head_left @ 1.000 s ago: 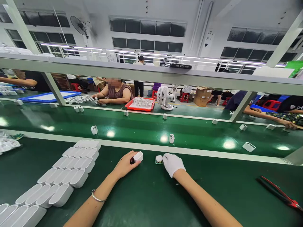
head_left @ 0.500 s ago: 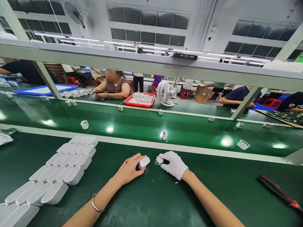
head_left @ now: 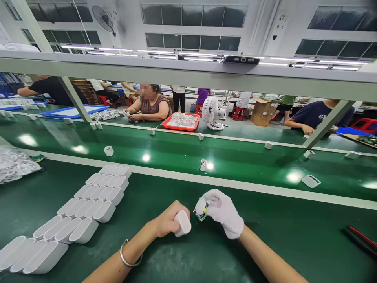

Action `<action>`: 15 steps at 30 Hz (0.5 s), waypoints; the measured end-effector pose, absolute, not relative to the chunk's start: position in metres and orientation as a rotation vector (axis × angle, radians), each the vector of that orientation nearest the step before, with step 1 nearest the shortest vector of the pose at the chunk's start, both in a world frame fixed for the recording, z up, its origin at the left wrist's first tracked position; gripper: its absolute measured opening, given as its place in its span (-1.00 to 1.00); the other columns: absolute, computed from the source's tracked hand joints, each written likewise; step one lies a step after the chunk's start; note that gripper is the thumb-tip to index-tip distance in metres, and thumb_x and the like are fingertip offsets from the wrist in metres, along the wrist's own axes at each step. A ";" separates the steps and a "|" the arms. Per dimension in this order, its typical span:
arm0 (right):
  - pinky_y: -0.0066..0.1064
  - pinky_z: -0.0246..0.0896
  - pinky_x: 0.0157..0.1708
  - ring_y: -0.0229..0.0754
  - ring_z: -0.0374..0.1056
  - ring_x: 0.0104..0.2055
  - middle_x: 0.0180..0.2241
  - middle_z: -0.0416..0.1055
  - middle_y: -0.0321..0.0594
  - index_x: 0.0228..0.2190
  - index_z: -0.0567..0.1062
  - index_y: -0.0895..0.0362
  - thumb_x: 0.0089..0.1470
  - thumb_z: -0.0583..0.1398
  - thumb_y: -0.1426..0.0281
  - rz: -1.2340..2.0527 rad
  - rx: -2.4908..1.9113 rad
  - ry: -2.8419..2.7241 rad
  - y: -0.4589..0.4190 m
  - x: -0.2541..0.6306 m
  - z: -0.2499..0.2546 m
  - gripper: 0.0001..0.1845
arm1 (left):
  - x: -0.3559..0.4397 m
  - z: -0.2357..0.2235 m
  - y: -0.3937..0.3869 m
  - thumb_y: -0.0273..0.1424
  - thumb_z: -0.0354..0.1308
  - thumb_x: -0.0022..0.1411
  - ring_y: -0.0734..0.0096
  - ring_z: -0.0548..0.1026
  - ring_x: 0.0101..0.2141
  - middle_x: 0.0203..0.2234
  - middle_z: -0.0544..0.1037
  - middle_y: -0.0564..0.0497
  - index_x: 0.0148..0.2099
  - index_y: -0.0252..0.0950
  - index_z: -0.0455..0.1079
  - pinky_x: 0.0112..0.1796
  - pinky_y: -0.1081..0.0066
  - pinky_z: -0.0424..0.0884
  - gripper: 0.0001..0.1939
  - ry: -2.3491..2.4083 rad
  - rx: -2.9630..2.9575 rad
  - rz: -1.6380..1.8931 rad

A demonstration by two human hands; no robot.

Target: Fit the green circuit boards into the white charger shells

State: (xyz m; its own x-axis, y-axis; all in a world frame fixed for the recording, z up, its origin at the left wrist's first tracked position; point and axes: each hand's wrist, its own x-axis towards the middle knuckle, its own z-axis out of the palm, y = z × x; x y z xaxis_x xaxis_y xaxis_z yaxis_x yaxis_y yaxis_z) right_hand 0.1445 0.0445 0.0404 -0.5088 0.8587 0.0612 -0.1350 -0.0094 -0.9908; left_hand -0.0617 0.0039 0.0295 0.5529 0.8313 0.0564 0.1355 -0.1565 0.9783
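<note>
My left hand [head_left: 171, 220], bare and with a bangle on its wrist, is closed round a white oval plastic housing [head_left: 183, 224], its end tilted toward me. Just to the right, my gloved right hand [head_left: 222, 212] grips a small green circuit board [head_left: 202, 214] with a yellow component and a white piece on it. A narrow gap separates the board from the housing. Rows of white oval housings [head_left: 85, 230] stand on the green table to the left of my left hand.
Pliers with red and black handles [head_left: 363, 237] lie at the right. Beyond a pale strip, a green conveyor belt [head_left: 165, 157] carries scattered white housings. A bag of white parts [head_left: 17, 165] is at left. A shelf beam [head_left: 182, 76] crosses overhead; co-workers sit beyond, near a white fan [head_left: 213, 114].
My left hand has turned the housing more upright and moved slightly nearer me. My right hand has lifted and turned the circuit board, showing its yellow component. The view has shifted left.
</note>
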 end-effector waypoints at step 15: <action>-0.51 0.27 -0.19 -0.27 0.37 -0.21 -0.22 0.44 -0.27 -0.38 0.51 0.07 -0.19 0.18 0.68 0.926 -0.535 -2.171 0.009 0.138 0.062 -0.67 | -0.061 0.036 0.001 -0.46 -0.04 -0.31 0.59 -0.05 -0.61 -0.68 -0.02 0.16 -0.62 -0.30 -0.01 -0.60 0.48 -0.14 -0.85 0.831 1.841 0.675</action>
